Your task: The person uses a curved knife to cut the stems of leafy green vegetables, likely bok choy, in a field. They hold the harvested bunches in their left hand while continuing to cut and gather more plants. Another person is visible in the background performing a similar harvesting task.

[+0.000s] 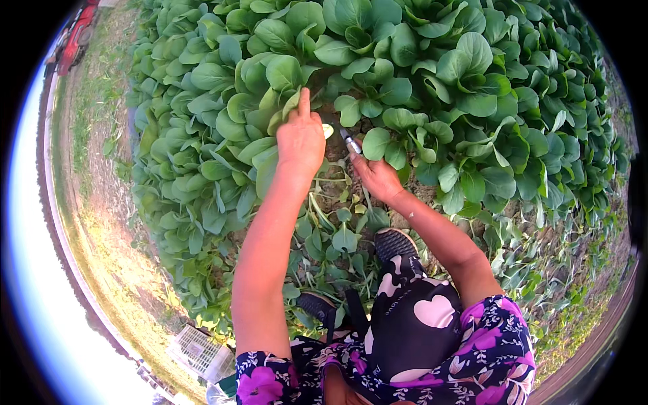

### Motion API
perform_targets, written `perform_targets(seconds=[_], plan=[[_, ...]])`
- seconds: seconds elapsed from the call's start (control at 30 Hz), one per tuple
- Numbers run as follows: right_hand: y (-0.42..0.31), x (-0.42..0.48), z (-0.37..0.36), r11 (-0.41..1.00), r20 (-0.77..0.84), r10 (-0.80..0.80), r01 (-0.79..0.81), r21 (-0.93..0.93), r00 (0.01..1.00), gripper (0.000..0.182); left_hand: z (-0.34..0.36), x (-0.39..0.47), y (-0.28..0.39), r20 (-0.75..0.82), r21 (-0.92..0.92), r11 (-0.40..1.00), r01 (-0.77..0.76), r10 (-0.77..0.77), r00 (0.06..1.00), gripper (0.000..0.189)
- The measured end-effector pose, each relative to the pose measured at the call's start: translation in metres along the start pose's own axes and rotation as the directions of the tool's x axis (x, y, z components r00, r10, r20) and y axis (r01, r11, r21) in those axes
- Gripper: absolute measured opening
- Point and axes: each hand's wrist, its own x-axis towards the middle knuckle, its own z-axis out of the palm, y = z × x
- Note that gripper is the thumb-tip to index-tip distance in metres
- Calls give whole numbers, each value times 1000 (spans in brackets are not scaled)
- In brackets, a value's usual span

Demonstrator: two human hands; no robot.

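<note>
My left hand is closed around a leafy green plant, probably bok choy, its index finger stretched out along the leaves. A pale yellow-white piece, which looks like the plant's stem base, sticks out at the right side of that hand. In my right hand is a small knife with a silvery handle. Its short blade points up and left over bare soil, a little apart from the left hand. The palm side of the left hand is hidden.
Dense rows of leafy greens stand ahead and to both sides. Cut leaves litter the soil by my shoes. A white plastic crate sits behind at the left. A red vehicle or machine stands far off at the upper left.
</note>
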Motion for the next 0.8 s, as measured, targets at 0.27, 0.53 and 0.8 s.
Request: perform_targets(seconds=[0.27,0.53,0.8], plan=[[-11,31,14,990,38,-48,43,133,998,43,16,-16,-46,41,-71,990,123,-120,992,45],[0,34,19,955,-133,-289,295,23,948,44,20,-27,-53,-71,-274,953,127,-152,986,53],[-11,40,9,930,-129,-355,335,-153,926,46,24,-30,-60,-129,-388,916,101,-163,978,44]])
